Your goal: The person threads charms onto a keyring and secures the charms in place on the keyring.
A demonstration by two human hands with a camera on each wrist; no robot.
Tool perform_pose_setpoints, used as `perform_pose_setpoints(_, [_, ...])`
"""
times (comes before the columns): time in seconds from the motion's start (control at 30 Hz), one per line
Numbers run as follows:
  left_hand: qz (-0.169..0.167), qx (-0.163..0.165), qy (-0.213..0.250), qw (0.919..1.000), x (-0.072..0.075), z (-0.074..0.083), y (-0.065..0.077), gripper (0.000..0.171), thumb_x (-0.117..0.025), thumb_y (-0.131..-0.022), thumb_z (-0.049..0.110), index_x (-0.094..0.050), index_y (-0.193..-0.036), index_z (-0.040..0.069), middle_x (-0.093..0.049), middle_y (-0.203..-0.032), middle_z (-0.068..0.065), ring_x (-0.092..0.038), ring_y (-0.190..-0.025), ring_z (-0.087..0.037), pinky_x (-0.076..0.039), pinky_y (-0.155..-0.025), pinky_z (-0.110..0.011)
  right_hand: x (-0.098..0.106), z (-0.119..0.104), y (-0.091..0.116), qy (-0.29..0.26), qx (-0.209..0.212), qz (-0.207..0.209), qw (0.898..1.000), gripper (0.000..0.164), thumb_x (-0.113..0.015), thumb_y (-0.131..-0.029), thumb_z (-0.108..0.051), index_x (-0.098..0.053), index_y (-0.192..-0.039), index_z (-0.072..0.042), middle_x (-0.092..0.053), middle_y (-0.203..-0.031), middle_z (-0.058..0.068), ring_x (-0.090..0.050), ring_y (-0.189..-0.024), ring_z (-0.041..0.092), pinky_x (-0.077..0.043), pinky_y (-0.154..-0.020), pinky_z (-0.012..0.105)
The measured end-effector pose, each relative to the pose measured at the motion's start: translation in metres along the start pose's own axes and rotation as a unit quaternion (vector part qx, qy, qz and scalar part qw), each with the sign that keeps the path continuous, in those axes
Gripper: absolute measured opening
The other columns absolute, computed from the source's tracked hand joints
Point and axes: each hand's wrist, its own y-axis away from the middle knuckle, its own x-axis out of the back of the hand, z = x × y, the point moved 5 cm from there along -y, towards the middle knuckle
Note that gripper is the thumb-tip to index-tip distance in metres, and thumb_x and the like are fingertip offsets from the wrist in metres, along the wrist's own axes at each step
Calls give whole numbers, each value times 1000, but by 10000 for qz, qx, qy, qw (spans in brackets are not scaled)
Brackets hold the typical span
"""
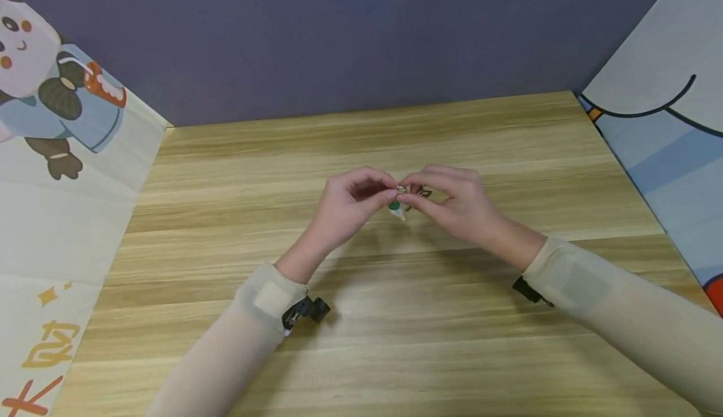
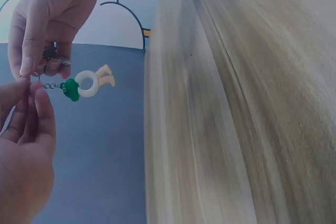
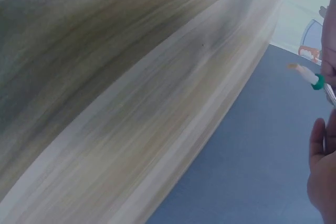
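Both hands meet above the middle of the wooden table [image 1: 395,316]. Between them hangs a small keychain [image 1: 397,207]: a metal ring [image 2: 35,75], a short chain, and a green and white charm [image 2: 84,85] with cream legs. My left hand [image 1: 380,189] pinches the ring and chain with thumb and fingertips [image 2: 32,92]. From the other side, my right hand [image 1: 420,194] pinches the ring and also holds a small metal piece [image 2: 55,53]. In the right wrist view the charm [image 3: 310,76] juts out beside my right hand [image 3: 321,171].
A cartoon panel [image 1: 62,172] walls off the left side and another [image 1: 666,128] the right. A purple wall [image 1: 361,34] closes the back. Black wrist cameras [image 1: 305,311] sit on both sleeves. Bare tabletop lies all around the hands.
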Motion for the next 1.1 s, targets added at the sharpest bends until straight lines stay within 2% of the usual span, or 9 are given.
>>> perform_pose_setpoints(0.07, [-6, -230, -370, 9991, 1, 2, 0, 8, -76, -98, 5, -79, -105, 2, -79, -105, -13, -71, -92, -11, -61, -84, -28, 0, 1, 0, 75, -101, -76, 9999, 27, -88, -79, 5, -82, -103, -5, -80, -88, 3, -73, -78, 13, -56, -78, 14])
perform_pose_setpoints(0.17, [-108, -572, -687, 9959, 1, 6, 0, 9, -75, -99, 7, -80, -106, 5, -79, -106, -9, -68, -91, -13, -58, -81, -28, 1, 4, 1, 66, -332, -210, 9992, 25, -89, -81, 1, -83, -104, -7, -81, -89, 2, -73, -79, 10, -55, -77, 12])
perform_pose_setpoints(0.37, [-265, -811, -569, 9947, 0, 10, 1, 10, -74, -99, 7, -78, -108, 4, -78, -107, -10, -70, -93, -15, -61, -83, -32, 2, 10, 3, -286, -900, -337, 9950, 21, -86, -85, 2, -84, -103, -9, -82, -93, 3, -69, -77, 5, -52, -68, 14])
perform_pose_setpoints(0.5, [-280, -573, -277, 9976, -1, 7, 1, 13, -75, -98, 5, -76, -111, 1, -77, -109, -14, -73, -98, -17, -63, -90, -35, 3, 13, 5, -565, -1727, -393, 9826, 15, -82, -92, -5, -85, -103, -15, -81, -93, 0, -64, -73, 7, -51, -65, 18])
perform_pose_setpoints(0.63, [-272, -127, 7, 9996, -2, -1, 3, 16, -76, -98, 4, -75, -113, 0, -77, -112, -16, -73, -102, -18, -63, -97, -40, 3, 18, 7, -1105, -2592, -301, 9590, 8, -79, -96, -12, -85, -103, -14, -81, -94, -2, -69, -78, 11, -57, -68, 22])
perform_pose_setpoints(0.7, [-245, -45, 34, 9997, -3, -4, 3, 14, -75, -98, 4, -76, -112, 0, -77, -112, -16, -73, -103, -17, -62, -98, -40, 3, 19, 7, -1354, -2911, -239, 9468, 8, -79, -98, -15, -84, -103, -12, -81, -96, -5, -72, -83, 12, -60, -73, 23])
perform_pose_setpoints(0.8, [-173, -105, 5, 9998, -4, -6, 3, 11, -74, -99, 5, -77, -108, 0, -77, -112, -16, -72, -104, -14, -63, -97, -37, 3, 20, 8, -1500, -3118, -205, 9380, 11, -78, -98, -17, -83, -105, -10, -81, -97, -7, -74, -86, 14, -62, -76, 25])
perform_pose_setpoints(0.97, [-41, -263, 289, 9992, -3, -4, 4, 10, -69, -101, 1, -73, -108, -5, -72, -116, -21, -69, -109, -16, -62, -97, -35, 1, 18, 7, -1233, -3002, -411, 9450, 15, -76, -99, -14, -82, -112, -7, -82, -107, 6, -75, -90, 12, -62, -78, 22])
perform_pose_setpoints(1.1, [48, -243, 477, 9986, 2, -3, 4, 12, -66, -103, 0, -70, -110, -8, -70, -125, -23, -69, -120, -22, -62, -101, -35, -3, 18, 7, -1102, -2947, -900, 9449, 29, -69, -104, -10, -74, -132, -2, -76, -121, 13, -75, -98, 16, -63, -87, 21])
